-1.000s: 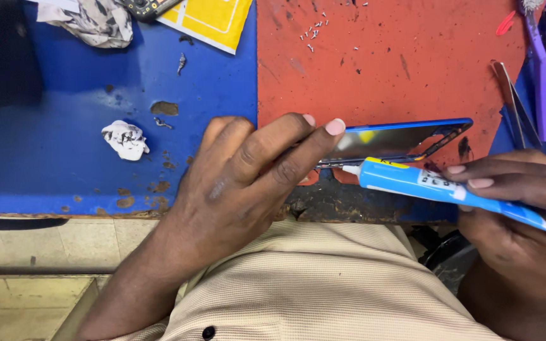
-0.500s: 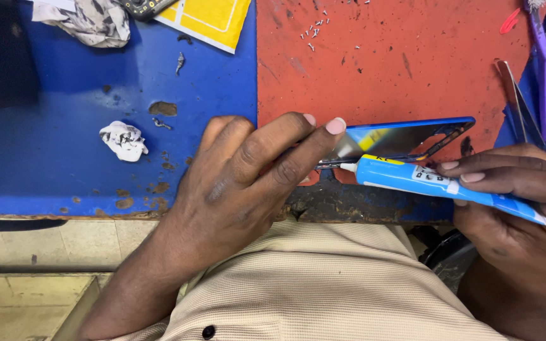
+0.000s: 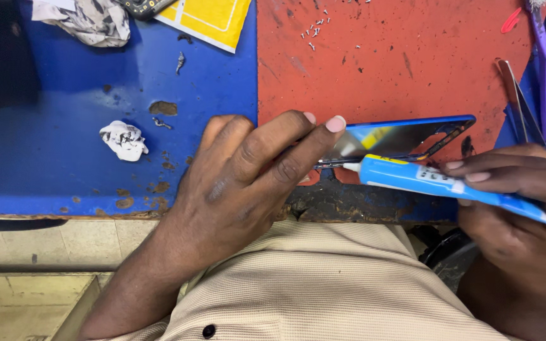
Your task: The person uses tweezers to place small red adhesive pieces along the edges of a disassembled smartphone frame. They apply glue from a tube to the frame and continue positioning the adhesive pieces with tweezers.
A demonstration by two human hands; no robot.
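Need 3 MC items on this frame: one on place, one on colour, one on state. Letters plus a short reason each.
1. Where does the crumpled white paper ball lie?
A. on the blue mat
B. on the red mat
C. in the right hand

2. What colour is the frame that the left hand steadies?
A. green
B. blue
C. white

3. How is the blue tube held?
A. lying loose on the bench
B. standing upright on its cap
C. gripped in the right hand, nozzle at the frame's near edge

Answers:
1 A: the ball sits on the blue mat, left of the left hand.
2 B: its rim shows blue against the red mat.
3 C: the right hand's fingers wrap the tube and its white tip meets the frame's lower edge.
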